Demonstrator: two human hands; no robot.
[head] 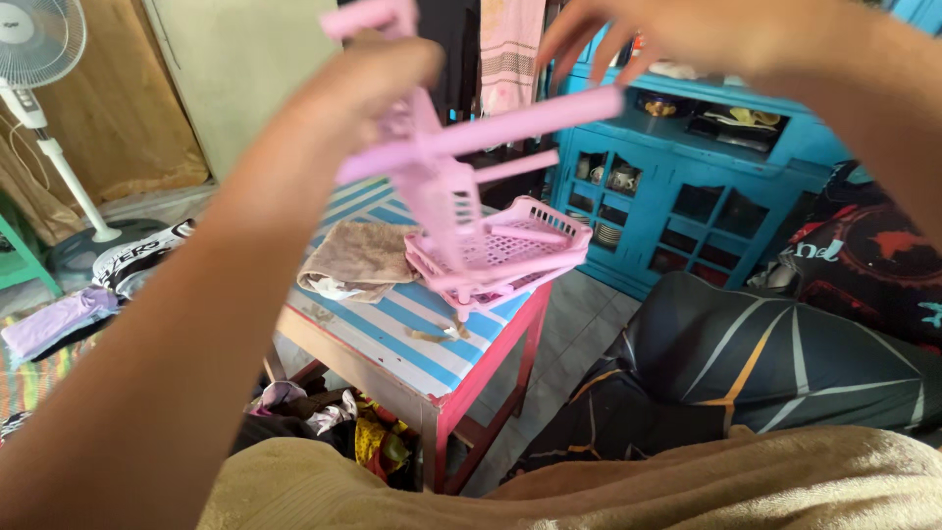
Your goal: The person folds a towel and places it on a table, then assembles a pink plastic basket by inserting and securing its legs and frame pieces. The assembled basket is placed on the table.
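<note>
My left hand grips a pink plastic rack frame, a piece with slotted sides and long bars, held up close to the camera. My right hand is at the top of the view with its fingers spread, just above the frame's long pink bar; whether it touches the bar is unclear. Below, a stack of pink slotted plastic trays rests on a small table with a blue and white striped top.
A brown cloth lies on the table beside the trays. A blue cabinet with dishes stands behind. A white standing fan is at far left. Clothes lie under the table, a dark patterned cushion at right.
</note>
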